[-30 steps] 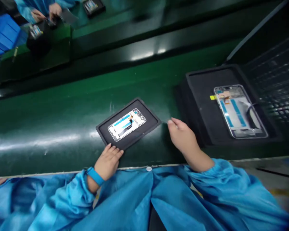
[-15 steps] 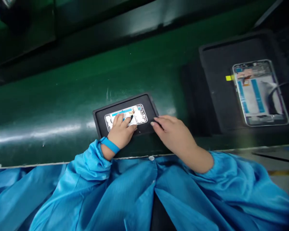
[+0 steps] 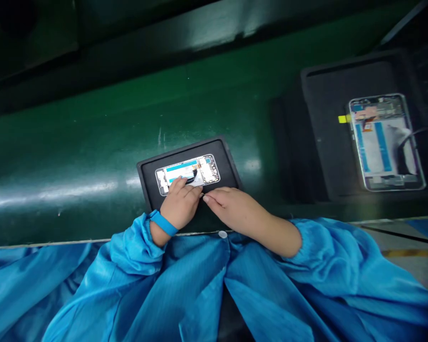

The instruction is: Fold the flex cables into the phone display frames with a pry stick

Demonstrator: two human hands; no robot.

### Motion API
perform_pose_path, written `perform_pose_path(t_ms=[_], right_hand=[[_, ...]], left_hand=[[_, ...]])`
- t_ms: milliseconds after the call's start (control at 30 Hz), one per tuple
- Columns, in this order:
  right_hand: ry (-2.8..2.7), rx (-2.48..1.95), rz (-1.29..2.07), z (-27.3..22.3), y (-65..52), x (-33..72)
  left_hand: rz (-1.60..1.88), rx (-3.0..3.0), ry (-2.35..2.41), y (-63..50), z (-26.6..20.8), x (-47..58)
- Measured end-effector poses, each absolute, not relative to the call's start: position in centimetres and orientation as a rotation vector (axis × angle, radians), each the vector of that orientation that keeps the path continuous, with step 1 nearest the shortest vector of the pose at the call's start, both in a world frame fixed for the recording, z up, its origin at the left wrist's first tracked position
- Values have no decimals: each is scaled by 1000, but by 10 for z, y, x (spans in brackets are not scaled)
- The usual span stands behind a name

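Observation:
An opened smartphone point(image 3: 181, 167), its inner parts and blue strips showing, lies face-down in a shallow black tray point(image 3: 148, 178). My left hand point(image 3: 180, 204) is closed over the phone's near edge, fingers bent and pressed against it. Its thumb and fingertips reach the middle of that edge. Just beside them, my right hand point(image 3: 231, 206) hovers low over the tray's near side, thumb and forefinger pinched together. Whatever sits in that pinch is too small to name. A dark flex cable point(image 3: 193, 176) curves across the phone's middle.
On the right, another opened phone point(image 3: 388, 142) with a yellow tab point(image 3: 343, 119) sits in a larger black tray point(image 3: 328, 142). A dark cable point(image 3: 423, 129) reaches over it. The green bench surface point(image 3: 92, 156) ends at a pale front edge close to my body.
My right hand has moved left from the tray's right side to the phone's near edge and pinched. My left fingers have drawn back from the phone's middle towards its near edge.

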State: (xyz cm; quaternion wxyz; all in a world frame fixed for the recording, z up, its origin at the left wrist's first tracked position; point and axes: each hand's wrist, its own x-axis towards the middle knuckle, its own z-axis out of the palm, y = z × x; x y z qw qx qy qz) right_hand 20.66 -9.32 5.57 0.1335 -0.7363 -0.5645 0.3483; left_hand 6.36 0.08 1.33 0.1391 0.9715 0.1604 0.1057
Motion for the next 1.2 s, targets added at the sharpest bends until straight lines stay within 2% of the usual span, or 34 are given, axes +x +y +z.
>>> perform_pose_path(t_ms=[233, 367, 567, 867, 1200], right_hand=[[-668, -2010, 1577, 55, -81, 216], [-241, -1893, 1689, 53, -74, 217], [18, -1733, 1260, 46, -71, 225], [-499, -1783, 399, 15, -89, 220], [-836, -1793, 399, 5, -92, 215]], left_hand=[[511, 2755, 388, 3, 19, 70], [647, 2730, 455, 1, 18, 78], [614, 2853, 622, -4, 11, 93], [448, 2843, 668, -4, 8, 95], [223, 2880, 696, -4, 17, 99]])
